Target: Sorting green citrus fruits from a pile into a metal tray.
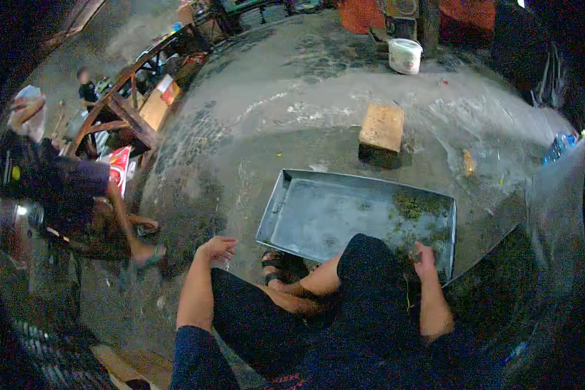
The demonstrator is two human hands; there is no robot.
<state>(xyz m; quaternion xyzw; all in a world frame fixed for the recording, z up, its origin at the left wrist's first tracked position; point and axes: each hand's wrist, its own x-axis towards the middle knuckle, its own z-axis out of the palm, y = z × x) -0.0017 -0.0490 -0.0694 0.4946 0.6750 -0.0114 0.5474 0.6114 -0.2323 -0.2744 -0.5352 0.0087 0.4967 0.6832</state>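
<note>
A shallow rectangular metal tray (317, 209) lies on the floor before my knees. Greenish clumps of loose material (412, 205) are scattered over its right end. My right hand (424, 262) hovers by the tray's near right corner, fingers bent. A small dark bit shows at its fingertips, too blurred to tell if it is held. Off the tray's left side, my left hand (218, 247) hangs beyond my left knee. Its fingers are loosely curled and apart, with nothing seen in them. My knee hides part of the tray's near edge.
A wooden block or box (382, 127) stands beyond the tray, with a white bucket (405, 57) farther back. On the left sits another person (68, 175) near a wooden frame (126, 92). A dark greenish mass (492, 263) lies to my right, beside plastic sheeting (555, 190).
</note>
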